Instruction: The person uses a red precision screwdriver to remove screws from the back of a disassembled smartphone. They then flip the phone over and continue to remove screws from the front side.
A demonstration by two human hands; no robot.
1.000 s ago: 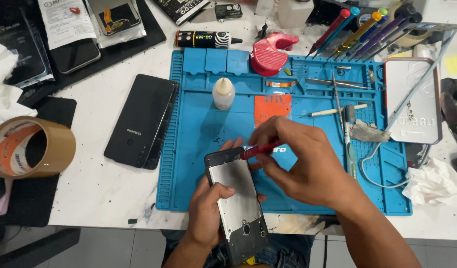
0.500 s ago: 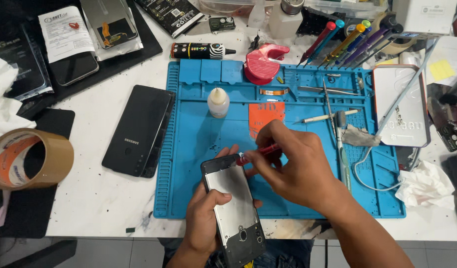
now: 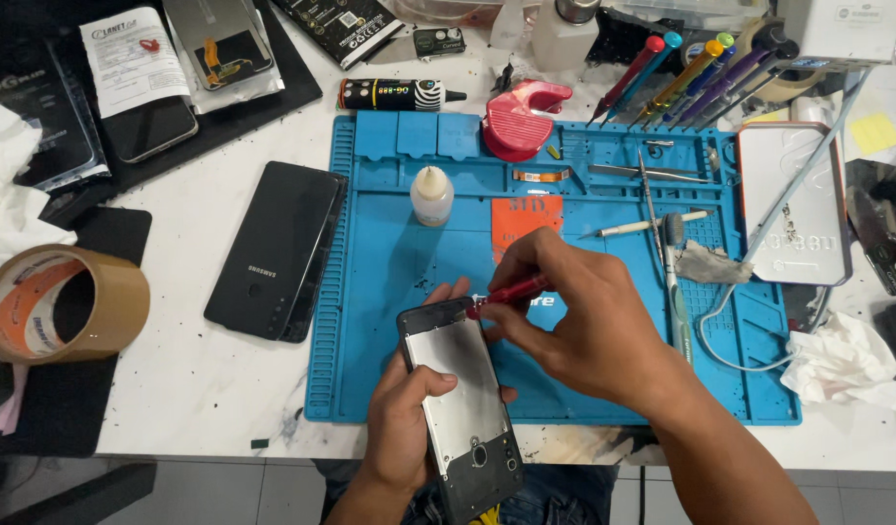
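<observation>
Blue mat (image 3: pixel 389 253), glue bottle (image 3: pixel 432 195) (upright), black phone (image 3: pixel 273 250) beside hands (image 3: pixel 574 326)

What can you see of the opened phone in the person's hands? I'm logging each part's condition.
The opened phone is a black frame with its back cover off, showing a silvery metal plate and a round opening near its lower end. It lies lengthwise, tilted, over the near edge of the blue mat. The left hand grips it from below; the right hand presses a red-handled tool to its top edge.
</observation>
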